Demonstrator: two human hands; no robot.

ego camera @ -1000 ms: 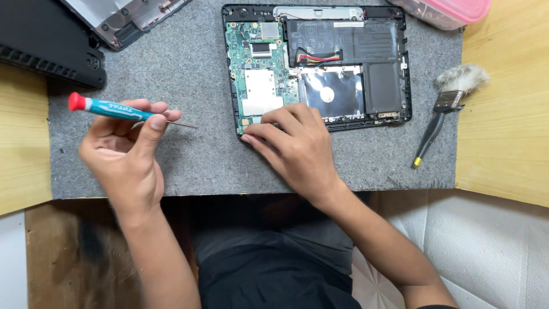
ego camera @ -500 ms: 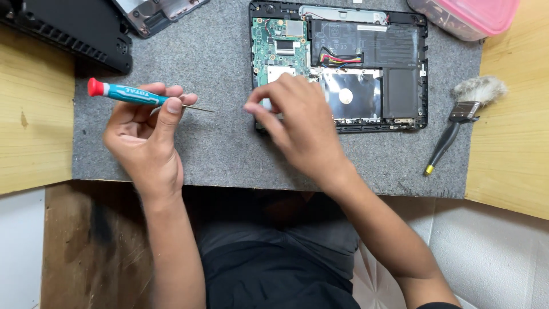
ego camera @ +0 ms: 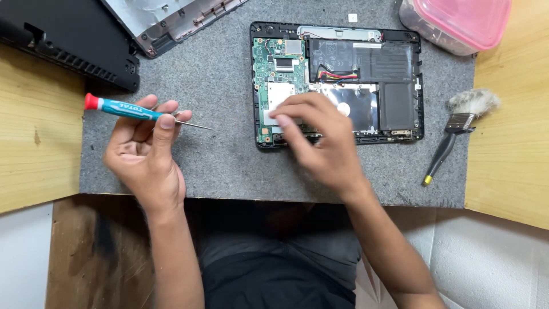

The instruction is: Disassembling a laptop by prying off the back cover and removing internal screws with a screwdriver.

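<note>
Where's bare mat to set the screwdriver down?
Bare grey mat lies between the left hand holding the screwdriver and the opened laptop. A narrower strip runs between laptop and brush. The top left is crowded by the black cover.

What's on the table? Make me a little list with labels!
Left hand: holds a blue screwdriver, red cap, tip pointing right
Right hand: fingers on the green board of the open laptop
Mat: grey, under the laptop
Brush: on the mat's right edge
Pink-lidded box: top right
Black cover: top left
</note>
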